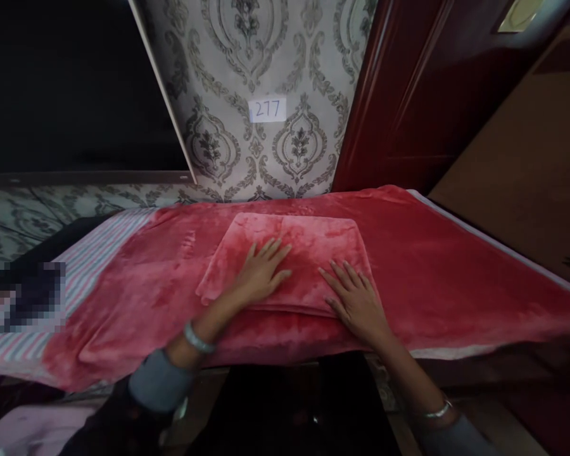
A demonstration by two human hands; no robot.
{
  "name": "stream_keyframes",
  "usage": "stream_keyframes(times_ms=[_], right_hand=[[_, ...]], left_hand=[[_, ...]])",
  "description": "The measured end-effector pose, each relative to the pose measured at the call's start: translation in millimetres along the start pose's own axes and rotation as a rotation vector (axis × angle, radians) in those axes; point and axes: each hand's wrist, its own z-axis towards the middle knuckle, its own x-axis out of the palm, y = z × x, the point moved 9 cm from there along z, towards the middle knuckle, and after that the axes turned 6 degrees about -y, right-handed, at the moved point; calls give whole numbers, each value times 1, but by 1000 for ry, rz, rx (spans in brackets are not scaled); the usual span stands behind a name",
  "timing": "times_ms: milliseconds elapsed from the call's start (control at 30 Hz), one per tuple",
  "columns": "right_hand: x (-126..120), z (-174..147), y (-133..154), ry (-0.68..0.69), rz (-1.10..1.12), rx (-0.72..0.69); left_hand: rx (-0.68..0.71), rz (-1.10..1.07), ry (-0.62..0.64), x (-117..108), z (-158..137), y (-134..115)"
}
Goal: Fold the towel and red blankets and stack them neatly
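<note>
Both hands lie flat, fingers spread and palms down, on a folded red fleece cloth (285, 259); neither one pinches or grips anything. The left hand (261, 273) presses on the near left part of the fold, fingers pointing up and to the right, while the right hand (354, 297) rests on the near right part, its heel over the cloth's front edge and its fingers angled up and left. A pale bangle (197, 339) sits on the left wrist, a thin metal bracelet (437, 411) on the right.

The work looks like smoothing or pressing the fold flat. To do it well, I judge the palms should stay open and slide outward from the middle toward the corners with even weight, so the plush layers settle without bunching. The near left corner, just left of the left hand, looks slightly wavy and may want an extra stroke.

Under the hands, the folded piece lies in the middle of a larger red fleece blanket (432, 266) spread over the surface. Well left of the left hand shows a striped sheet (85, 266). Beyond the fingertips rises damask wallpaper with a paper label (267, 109) reading 277, and a dark red door (408, 95) stands to the far right.
</note>
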Motion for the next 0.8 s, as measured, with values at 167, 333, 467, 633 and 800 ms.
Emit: stream_keyframes(times_ms=[167,333,467,633,800], right_hand=[[-4,-19,2,-83,31,-9],[-9,-28,0,-110,43,31],[-23,-11,16,-110,72,50],[-6,-1,54,-15,109,-23],[-3,-12,54,-26,192,-56]], left_hand=[[38,121,-101,15,-64,-17],[9,117,-177,12,-70,-22],[6,92,-194,6,-66,-40],[26,103,-217,26,-74,-64],[20,122,-254,32,-81,-65]])
